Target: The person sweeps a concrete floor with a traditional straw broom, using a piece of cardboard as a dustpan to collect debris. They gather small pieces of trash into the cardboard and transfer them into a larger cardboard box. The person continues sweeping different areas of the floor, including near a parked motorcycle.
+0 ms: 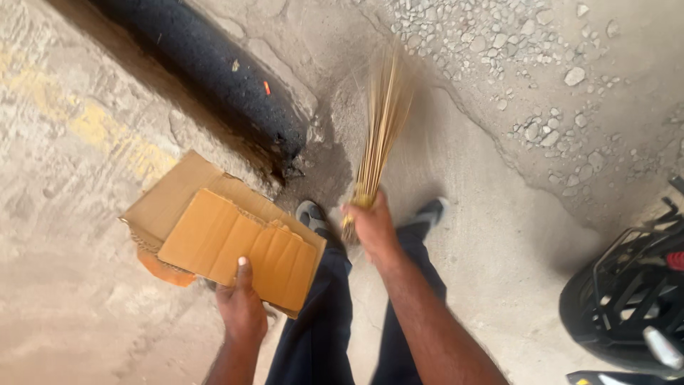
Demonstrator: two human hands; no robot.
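Holding a stick broom (381, 128) in the centre of the frame, the right hand (372, 227) has its grip clenched on the bound end. The bristles run up to the grit. The left hand (241, 308), lower left, pinches flat cardboard (228, 232), which lies left of the broom.

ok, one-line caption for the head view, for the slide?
Head view: right hand grips a straw broom over gritty ground while left hand holds torn cardboard beside a black curb.
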